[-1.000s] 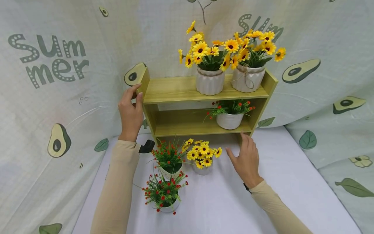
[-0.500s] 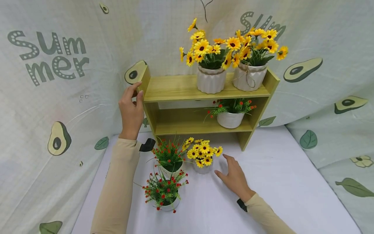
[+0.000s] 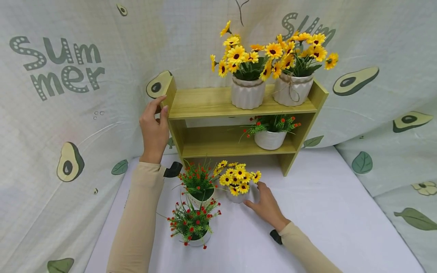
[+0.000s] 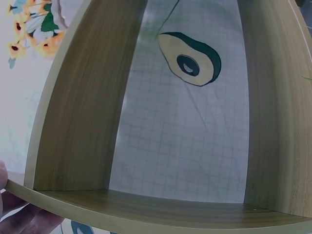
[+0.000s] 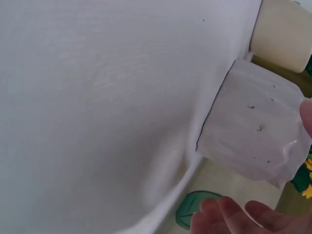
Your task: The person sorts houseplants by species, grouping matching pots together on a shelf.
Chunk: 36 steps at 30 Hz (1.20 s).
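Observation:
A light wooden two-tier shelf (image 3: 201, 101) stands at the back of the table. My left hand (image 3: 154, 129) grips the upper part of its left side panel; in the left wrist view thumb and fingers (image 4: 29, 220) lie on either side of the board's edge. Low in front of the shelf sits a small pot of yellow flowers (image 3: 238, 178). My right hand (image 3: 268, 206) is at its right, thumb and fingers spread around the pale pot (image 5: 253, 122). In the right wrist view the thumb overlaps the pot near its rim, while the fingers (image 5: 234, 214) are apart from it.
Two pots of red-flowered greenery, one farther back (image 3: 201, 193) and one nearer (image 3: 194, 227), stand left of the yellow pot. On the shelf top are two white pots of sunflowers, left (image 3: 248, 94) and right (image 3: 293, 89). A red-flowered white pot (image 3: 270, 140) occupies the middle tier.
My right hand has left the shelf's lower right and come down and left to the small pot of yellow flowers. The left hand stays on the shelf's side.

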{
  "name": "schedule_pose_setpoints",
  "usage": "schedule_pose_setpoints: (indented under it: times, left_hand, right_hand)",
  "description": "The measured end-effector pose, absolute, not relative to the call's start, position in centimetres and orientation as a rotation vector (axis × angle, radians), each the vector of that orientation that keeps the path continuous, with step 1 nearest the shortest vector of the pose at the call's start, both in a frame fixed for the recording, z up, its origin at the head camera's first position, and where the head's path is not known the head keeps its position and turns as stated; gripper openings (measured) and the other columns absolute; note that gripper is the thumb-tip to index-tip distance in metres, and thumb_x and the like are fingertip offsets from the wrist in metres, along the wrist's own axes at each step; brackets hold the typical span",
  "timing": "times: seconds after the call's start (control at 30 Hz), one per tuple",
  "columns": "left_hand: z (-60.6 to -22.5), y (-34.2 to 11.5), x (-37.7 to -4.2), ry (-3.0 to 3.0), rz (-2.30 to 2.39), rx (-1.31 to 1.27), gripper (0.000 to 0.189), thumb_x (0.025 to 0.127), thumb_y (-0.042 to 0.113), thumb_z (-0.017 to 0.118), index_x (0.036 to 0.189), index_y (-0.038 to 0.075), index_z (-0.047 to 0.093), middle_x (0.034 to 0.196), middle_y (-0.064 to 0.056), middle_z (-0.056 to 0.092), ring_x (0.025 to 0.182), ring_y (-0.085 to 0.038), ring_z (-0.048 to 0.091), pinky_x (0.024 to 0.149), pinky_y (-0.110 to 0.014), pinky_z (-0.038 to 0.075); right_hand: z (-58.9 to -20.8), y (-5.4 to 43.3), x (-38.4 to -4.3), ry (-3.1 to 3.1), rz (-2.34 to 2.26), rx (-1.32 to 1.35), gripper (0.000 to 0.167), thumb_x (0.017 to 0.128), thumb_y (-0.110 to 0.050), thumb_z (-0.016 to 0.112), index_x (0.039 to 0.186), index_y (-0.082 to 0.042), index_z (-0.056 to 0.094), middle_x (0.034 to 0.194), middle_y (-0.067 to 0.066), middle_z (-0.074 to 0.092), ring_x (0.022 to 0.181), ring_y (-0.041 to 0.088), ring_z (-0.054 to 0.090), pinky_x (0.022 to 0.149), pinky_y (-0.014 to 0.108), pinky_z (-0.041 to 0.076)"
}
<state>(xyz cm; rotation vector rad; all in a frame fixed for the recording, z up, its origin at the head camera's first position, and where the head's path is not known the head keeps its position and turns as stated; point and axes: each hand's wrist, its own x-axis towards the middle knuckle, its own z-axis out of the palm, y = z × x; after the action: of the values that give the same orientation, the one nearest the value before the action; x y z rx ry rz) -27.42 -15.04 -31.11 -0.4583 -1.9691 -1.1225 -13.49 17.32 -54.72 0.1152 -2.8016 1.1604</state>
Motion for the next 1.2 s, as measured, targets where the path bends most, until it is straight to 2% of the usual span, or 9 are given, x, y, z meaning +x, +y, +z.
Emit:
schedule_pose_setpoints:
  times: [0.2,0.33,0.53,0.7,0.8,0.9,1.2]
  left_hand:
    - [-31.1,-15.1,-27.4,-1.971,-1.121,-0.459,0.034,0.109,0.018,0.06,0.137,-0.001,0.067,0.108,-0.027,0.067,0.103,-0.037,0.067,0.07,-0.012,0.041]
    - [-31.2,-15.0,-27.4,-1.977,-1.124,-0.445,0.034,0.11,0.017,0.06,0.137,-0.001,0.067,0.111,-0.027,0.067,0.103,-0.036,0.067,0.071,-0.011,0.042]
    - [-31.2,-14.9,-27.5,-1.98,-1.129,-0.439,0.034,0.109,0.017,0.06,0.138,-0.001,0.067,0.113,-0.026,0.068,0.103,-0.035,0.067,0.071,-0.011,0.043]
    - [-31.1,-15.0,-27.4,-1.977,-1.119,-0.439,0.034,0.109,0.017,0.06,0.137,-0.001,0.067,0.113,-0.026,0.068,0.102,-0.035,0.067,0.071,-0.011,0.042]
    - [-31.0,-15.0,-27.5,-1.972,-1.122,-0.432,0.033,0.109,0.016,0.06,0.137,-0.001,0.068,0.112,-0.025,0.068,0.102,-0.035,0.067,0.07,-0.011,0.042]
    - [-31.0,-14.9,-27.5,-1.969,-1.124,-0.429,0.032,0.109,0.015,0.061,0.136,0.0,0.068,0.112,-0.025,0.069,0.101,-0.034,0.067,0.07,-0.012,0.042]
    - [-31.1,-15.0,-27.4,-1.965,-1.123,-0.449,0.033,0.109,0.016,0.061,0.137,-0.001,0.068,0.116,-0.026,0.069,0.101,-0.036,0.067,0.071,-0.011,0.043]
  right_hand:
    - [-54.9,17.0,-14.2,-2.788,1.207,0.101,0.084,0.089,-0.028,0.087,0.145,0.015,0.044,0.137,0.036,0.056,0.129,0.05,0.055,0.107,0.061,0.047]
    - [-55.2,16.8,-14.7,-2.776,1.257,0.112,0.086,0.089,-0.029,0.088,0.148,0.014,0.042,0.141,0.037,0.054,0.133,0.051,0.053,0.109,0.062,0.045]
    - [-55.6,16.5,-15.3,-2.706,1.324,0.184,0.088,0.087,-0.022,0.089,0.155,0.004,0.041,0.152,0.029,0.05,0.14,0.049,0.049,0.115,0.064,0.04]
    - [-55.5,16.0,-15.6,-2.668,1.37,0.21,0.085,0.084,-0.018,0.091,0.153,-0.001,0.044,0.15,0.025,0.053,0.141,0.046,0.048,0.116,0.063,0.037]
    - [-55.3,15.7,-15.7,-2.682,1.406,0.176,0.085,0.084,-0.019,0.091,0.153,0.0,0.045,0.15,0.027,0.052,0.142,0.046,0.047,0.118,0.062,0.037]
    - [-55.2,15.4,-15.8,-2.686,1.437,0.141,0.085,0.083,-0.018,0.091,0.152,0.001,0.046,0.148,0.027,0.052,0.141,0.045,0.048,0.118,0.061,0.037]
    - [-55.3,15.0,-16.4,-2.594,1.513,0.204,0.084,0.078,-0.009,0.093,0.149,-0.002,0.05,0.145,0.018,0.059,0.137,0.036,0.055,0.118,0.055,0.04]
